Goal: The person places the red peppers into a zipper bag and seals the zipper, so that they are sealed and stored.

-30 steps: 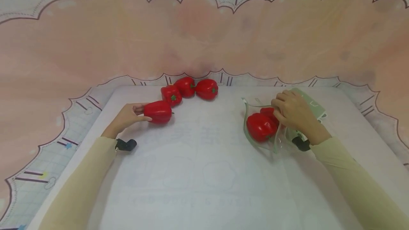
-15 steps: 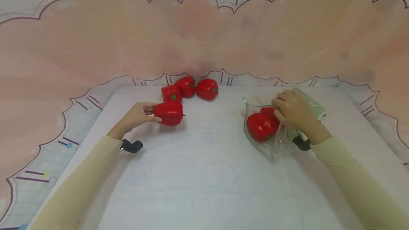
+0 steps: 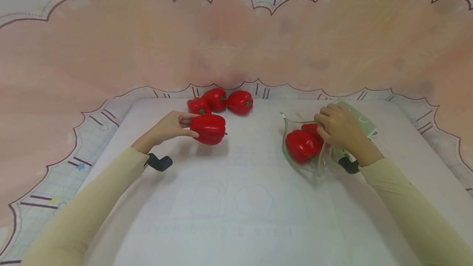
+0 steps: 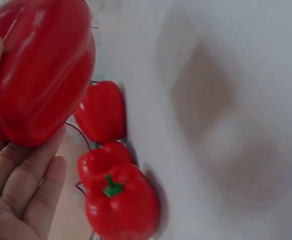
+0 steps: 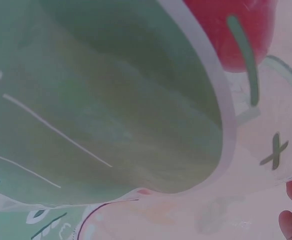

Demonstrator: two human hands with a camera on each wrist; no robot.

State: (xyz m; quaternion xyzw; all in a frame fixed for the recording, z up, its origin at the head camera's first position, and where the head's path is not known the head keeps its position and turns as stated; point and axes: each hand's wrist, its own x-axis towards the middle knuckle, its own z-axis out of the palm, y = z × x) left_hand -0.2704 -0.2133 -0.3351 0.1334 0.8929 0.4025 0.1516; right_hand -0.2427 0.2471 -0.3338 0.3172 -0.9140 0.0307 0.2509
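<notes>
My left hand (image 3: 166,128) holds a red bell pepper (image 3: 208,129) between thumb and fingers; its shadow falls on the table below. In the left wrist view this bell pepper (image 4: 41,70) fills the upper left, with the thumb on one side and fingers underneath. On the right, my right hand (image 3: 341,130) grips the upper edge of a clear plastic bag with green print (image 3: 360,119). The bag's mouth faces left, and red bell peppers (image 3: 303,147) lie inside it. In the right wrist view the green panel of the bag (image 5: 116,115) covers most of the frame, with fingertips at the right edge.
Three more red bell peppers lie together at the back of the white table (image 3: 236,200): a left one (image 3: 198,105), a middle one (image 3: 215,99) and a right one (image 3: 240,102). A patterned cloth (image 3: 236,40) hangs behind the table.
My left hand has carried its bell pepper to the right and slightly up, away from the table surface. The right hand and the bag have stayed in place.
</notes>
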